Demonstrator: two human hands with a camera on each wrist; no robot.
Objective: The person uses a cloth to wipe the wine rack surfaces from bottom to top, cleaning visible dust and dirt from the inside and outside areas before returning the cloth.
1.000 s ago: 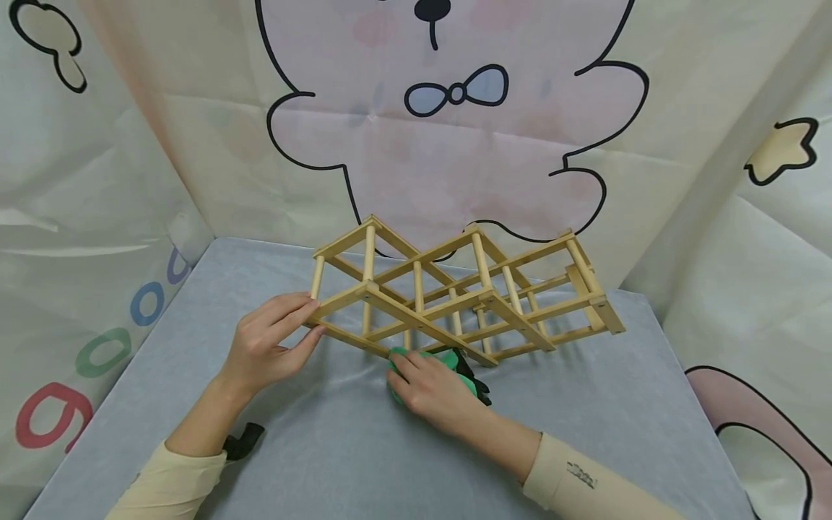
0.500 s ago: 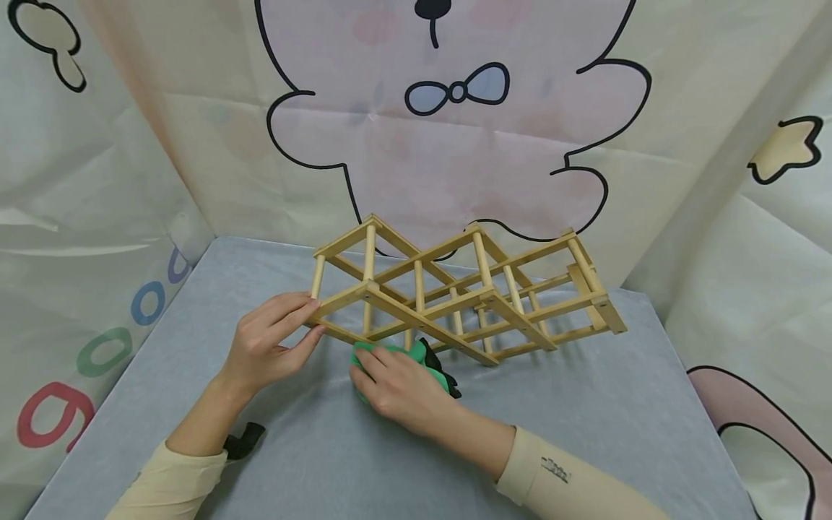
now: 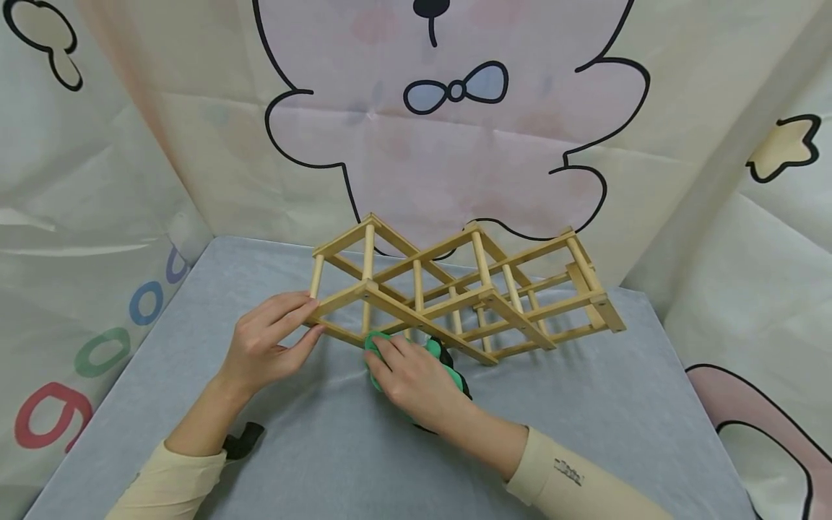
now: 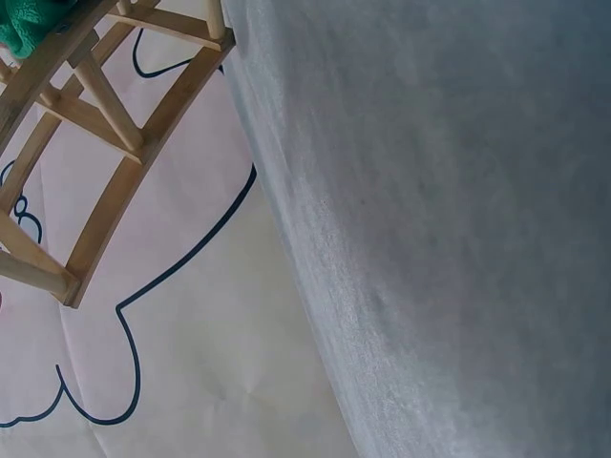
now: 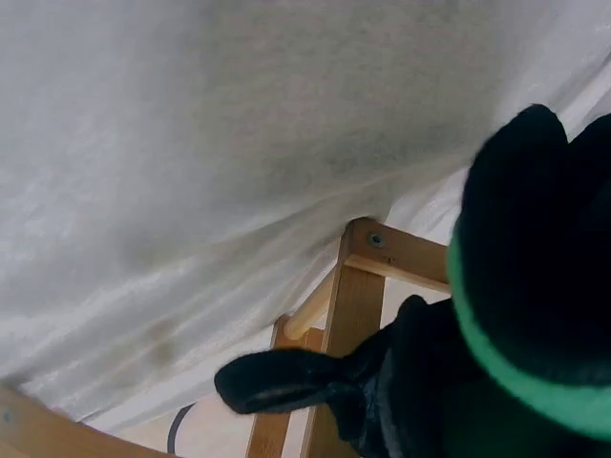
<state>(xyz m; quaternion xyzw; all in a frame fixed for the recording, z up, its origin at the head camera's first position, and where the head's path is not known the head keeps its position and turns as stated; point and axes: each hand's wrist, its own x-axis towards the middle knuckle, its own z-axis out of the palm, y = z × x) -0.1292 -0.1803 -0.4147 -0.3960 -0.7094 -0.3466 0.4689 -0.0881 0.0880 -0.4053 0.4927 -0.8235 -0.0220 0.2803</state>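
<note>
A pale wooden lattice rack [image 3: 422, 320] of crossed slats and round dowels stands slanting across the table. At its left corner my left hand [image 3: 269, 343] pinches the slat ends between thumb and fingers. My right hand [image 3: 419, 383] grips a bunched green and black glove [image 3: 374, 341] against the lower front slat. Black finger-like parts of the glove [image 5: 525, 191] fill the right side of the right wrist view, in front of the rack [image 5: 353, 305]. Only part of the rack [image 4: 105, 212] and a patch of green knit show in the left wrist view; neither hand is visible there.
Blue-grey cloth covers the table [image 3: 585, 433]. Behind it hangs a printed backdrop [image 3: 455, 159] with a cartoon figure, close to the rack's rear. Fabric panels rise on both sides. A small black piece [image 3: 244, 440] sits at the left wrist.
My right hand slid left with the glove along the rack's lower front, then came slightly back right and up. The left hand and the rack look unmoved.
</note>
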